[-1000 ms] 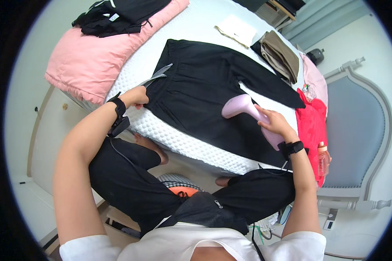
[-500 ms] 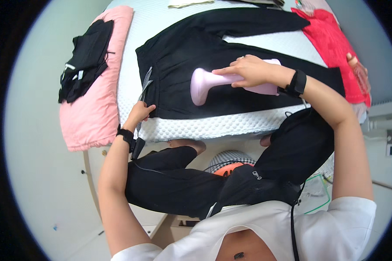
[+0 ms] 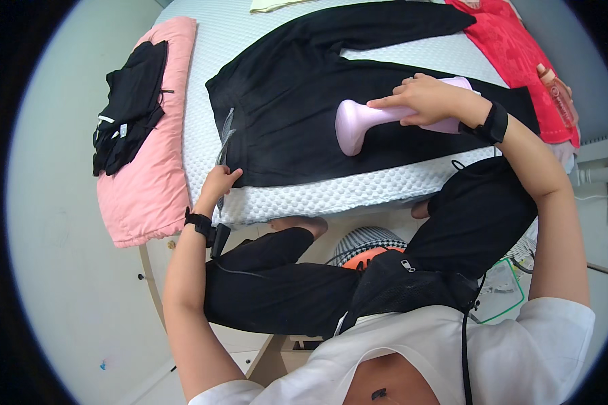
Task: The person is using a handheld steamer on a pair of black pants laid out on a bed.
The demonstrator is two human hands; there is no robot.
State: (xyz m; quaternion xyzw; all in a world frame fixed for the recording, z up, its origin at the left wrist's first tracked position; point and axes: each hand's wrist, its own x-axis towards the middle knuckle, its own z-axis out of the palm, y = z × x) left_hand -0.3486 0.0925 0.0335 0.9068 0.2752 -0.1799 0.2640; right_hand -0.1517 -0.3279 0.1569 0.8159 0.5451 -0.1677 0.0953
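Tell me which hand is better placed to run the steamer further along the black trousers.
Right. The right hand already grips the pink steamer, whose head rests on the black trousers. The left hand is pinching the waistband edge at the mattress edge, holding the fabric in place.

A white textured mattress (image 3: 304, 196) fills the upper middle, with a pink quilt (image 3: 148, 169) along its edge at nine o'clock. Pale floor (image 3: 61, 270) spreads toward eight o'clock, evenly lit.

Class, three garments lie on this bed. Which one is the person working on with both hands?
The black trousers, spread flat mid-bed: the left hand grips their edge, the right hand holds the pink steamer over them. The red garment and black bundle lie untouched.
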